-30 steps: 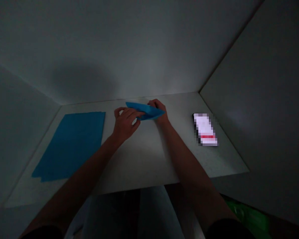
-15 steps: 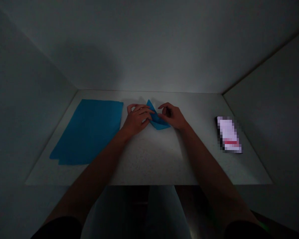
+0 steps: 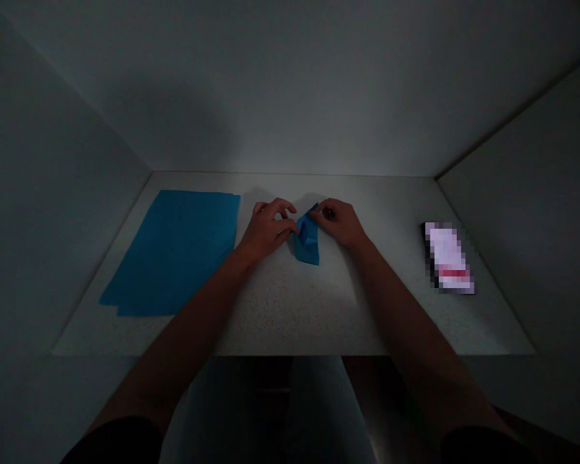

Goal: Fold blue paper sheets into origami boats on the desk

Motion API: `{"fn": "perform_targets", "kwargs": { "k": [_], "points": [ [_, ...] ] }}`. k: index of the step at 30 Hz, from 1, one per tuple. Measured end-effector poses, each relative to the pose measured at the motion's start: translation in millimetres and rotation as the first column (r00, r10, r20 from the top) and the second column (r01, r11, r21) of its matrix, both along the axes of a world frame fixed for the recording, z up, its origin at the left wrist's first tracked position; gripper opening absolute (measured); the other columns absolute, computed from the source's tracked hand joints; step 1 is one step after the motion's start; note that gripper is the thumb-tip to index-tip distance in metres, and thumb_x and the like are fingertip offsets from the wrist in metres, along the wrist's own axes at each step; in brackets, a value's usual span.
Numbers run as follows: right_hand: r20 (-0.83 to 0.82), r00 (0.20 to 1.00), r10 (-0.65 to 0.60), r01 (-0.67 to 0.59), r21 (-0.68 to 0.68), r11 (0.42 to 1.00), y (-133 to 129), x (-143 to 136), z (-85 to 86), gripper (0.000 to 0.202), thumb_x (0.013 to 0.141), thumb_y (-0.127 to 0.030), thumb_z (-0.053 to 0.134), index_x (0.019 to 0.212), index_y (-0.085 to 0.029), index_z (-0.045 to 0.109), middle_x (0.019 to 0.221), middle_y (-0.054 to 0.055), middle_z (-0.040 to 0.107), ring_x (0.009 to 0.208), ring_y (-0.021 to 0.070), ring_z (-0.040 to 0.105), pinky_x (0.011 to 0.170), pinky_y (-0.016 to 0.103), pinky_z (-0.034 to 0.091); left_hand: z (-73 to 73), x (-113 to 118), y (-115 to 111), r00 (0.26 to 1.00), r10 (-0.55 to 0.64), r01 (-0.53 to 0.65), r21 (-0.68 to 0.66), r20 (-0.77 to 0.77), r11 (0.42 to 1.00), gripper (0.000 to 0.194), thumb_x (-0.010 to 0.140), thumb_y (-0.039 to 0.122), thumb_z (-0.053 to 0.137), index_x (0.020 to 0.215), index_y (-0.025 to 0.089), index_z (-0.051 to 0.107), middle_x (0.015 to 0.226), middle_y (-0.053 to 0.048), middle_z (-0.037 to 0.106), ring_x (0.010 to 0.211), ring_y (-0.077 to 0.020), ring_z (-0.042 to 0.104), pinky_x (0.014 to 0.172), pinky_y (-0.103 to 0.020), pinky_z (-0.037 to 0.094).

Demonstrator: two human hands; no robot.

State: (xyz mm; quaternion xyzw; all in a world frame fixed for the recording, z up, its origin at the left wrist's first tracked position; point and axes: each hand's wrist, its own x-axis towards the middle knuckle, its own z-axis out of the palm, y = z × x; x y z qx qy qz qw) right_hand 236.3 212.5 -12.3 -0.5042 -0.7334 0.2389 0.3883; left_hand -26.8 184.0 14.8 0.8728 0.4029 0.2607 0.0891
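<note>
A small folded piece of blue paper point(image 3: 309, 242) is between my hands near the middle of the white table. Its upper right corner is pinched by my right hand point(image 3: 339, 221), thumb and finger together. My left hand point(image 3: 269, 227) is at the paper's left edge, with the thumb and a curled finger against it. The paper stands partly open, with creases showing on its face. Fingertips cover its upper and left edges.
Larger blue sheets point(image 3: 178, 251) lie stacked at the left of the white table point(image 3: 299, 322). A phone point(image 3: 448, 258) with a blurred lit screen lies at the right. Walls enclose the table's back and both sides.
The folded paper has turned, its point now toward the upper right and its lower edge nearer me. My right hand has closed on its corner. The view has shifted slightly.
</note>
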Motion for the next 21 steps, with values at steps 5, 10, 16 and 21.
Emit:
{"fn": "perform_targets", "kwargs": {
  "k": [5,10,16,21],
  "points": [
    [-0.128,0.992,-0.012,0.003,-0.066,0.998,3,1,0.1,0.023,0.088,-0.044,0.074,0.086,-0.022,0.071,0.072,-0.001,0.062,0.067,0.0169,0.053,0.069,0.033,0.042,-0.5,-1,0,0.999,0.01,-0.01,0.01,0.034,1.0,0.022,0.099,0.019,0.064,0.096,0.031,0.082,0.135,-0.003,0.072,0.11,-0.0214,0.068,0.11,-0.046,0.042],
    [-0.4,0.915,0.062,-0.123,-0.129,0.984,1,-2,7.1,0.032,0.088,-0.052,0.074,0.08,-0.025,0.059,0.072,-0.002,0.057,0.07,0.0169,0.052,0.07,0.033,0.046,1.4,2,-4,0.993,0.11,-0.11,-0.007,0.053,0.994,0.019,0.101,0.031,0.065,0.111,0.031,0.082,0.134,-0.005,0.073,0.118,-0.024,0.069,0.115,-0.05,0.037],
    [-0.557,0.829,0.049,-0.178,-0.18,0.967,-2,-11,13.8,0.043,0.086,-0.063,0.075,0.077,-0.027,0.055,0.072,-0.002,0.057,0.071,0.0175,0.058,0.071,0.033,0.052,2.8,8,-8,0.975,0.204,-0.207,0.019,0.091,0.978,0.032,0.093,0.054,0.082,0.111,0.029,0.076,0.135,-0.008,0.072,0.129,-0.0296,0.067,0.118,-0.053,0.036],
    [-0.655,0.756,0.019,-0.205,-0.209,0.956,-4,-17,17.0,0.05,0.085,-0.07,0.077,0.078,-0.028,0.051,0.06,-0.006,0.049,0.054,0.0139,0.051,0.057,0.03,0.048,4.6,11,-8,0.957,0.252,-0.261,0.043,0.145,0.964,0.039,0.089,0.055,0.087,0.102,0.025,0.065,0.13,-0.009,0.073,0.127,-0.0297,0.067,0.114,-0.049,0.042]
  ]
}}
